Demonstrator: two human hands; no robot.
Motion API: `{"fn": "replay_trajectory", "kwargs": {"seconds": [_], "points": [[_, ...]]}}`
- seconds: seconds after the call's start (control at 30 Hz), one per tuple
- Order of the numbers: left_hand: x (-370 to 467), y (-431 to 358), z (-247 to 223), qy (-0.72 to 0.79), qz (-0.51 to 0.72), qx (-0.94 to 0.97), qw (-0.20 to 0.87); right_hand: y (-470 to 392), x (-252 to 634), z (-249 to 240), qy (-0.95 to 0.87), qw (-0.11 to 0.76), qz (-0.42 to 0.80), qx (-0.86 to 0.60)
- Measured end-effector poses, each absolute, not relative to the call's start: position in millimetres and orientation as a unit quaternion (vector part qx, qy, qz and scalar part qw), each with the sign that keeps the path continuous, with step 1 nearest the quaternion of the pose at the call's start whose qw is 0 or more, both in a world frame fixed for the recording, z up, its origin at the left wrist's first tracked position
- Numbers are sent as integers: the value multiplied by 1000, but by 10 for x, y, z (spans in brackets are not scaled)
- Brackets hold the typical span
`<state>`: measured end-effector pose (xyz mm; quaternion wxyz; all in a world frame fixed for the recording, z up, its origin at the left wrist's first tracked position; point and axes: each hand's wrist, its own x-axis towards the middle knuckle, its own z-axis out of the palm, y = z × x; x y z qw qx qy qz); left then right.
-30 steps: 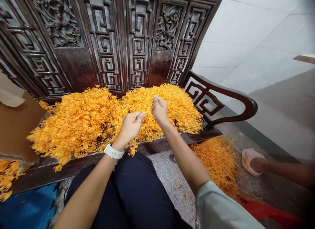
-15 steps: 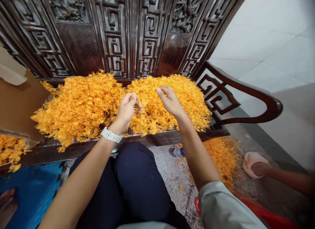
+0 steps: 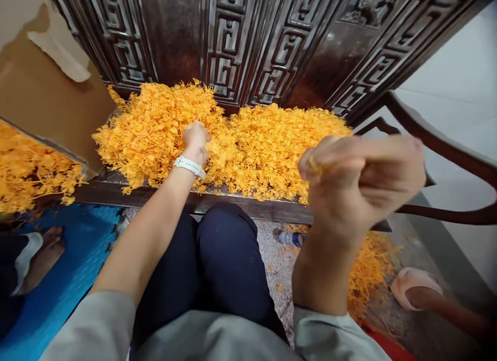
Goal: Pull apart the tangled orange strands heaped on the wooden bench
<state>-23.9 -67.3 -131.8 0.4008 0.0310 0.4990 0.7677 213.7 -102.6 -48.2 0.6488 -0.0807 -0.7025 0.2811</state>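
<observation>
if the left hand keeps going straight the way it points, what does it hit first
The left hand already rests on the pile of orange strands on the wooden bench. Pushing straight on, it would plough through more strands, then probably meet the carved backrest behind; depth is hard to judge.

no readable text, label or number shows anywhere (the carved bench included).

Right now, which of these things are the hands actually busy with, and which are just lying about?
In use:
- left hand, reaching into the orange strand pile on the carved wooden bench
- right hand, raised and closed on a few orange strands

Lying about:
- cardboard box
- plastic bottle on the floor
- orange strands on the floor
- blue mat
</observation>
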Motion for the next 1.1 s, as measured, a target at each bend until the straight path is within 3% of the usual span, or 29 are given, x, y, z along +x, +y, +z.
{"fn": "replay_trajectory", "kwargs": {"seconds": [0.07,0.17,0.27,0.4,0.63,0.77,0.87,1.1], "points": [[-303,-712,-1272,497,784,20,371,-772,2161,-546,-730,624,219,-174],[-225,-790,-1180,485,781,40,393,-363,2195,-850,-815,442,186,-326],[-55,-818,-1154,480,770,75,414,-310,2156,-1181,-799,367,282,-384],[160,-792,-1219,471,769,118,416,-648,1906,-1402,-723,398,458,-330],[258,-866,-1272,559,681,270,388,-611,1772,-1361,-590,512,508,-362],[245,-924,-1219,545,606,379,438,-445,1902,-1274,-544,559,515,-356],[207,-913,-1191,533,592,415,439,-423,1993,-1230,-533,563,532,-341],[133,-717,-1252,537,643,453,305,-823,2063,-1274,-584,536,516,-325]]}}
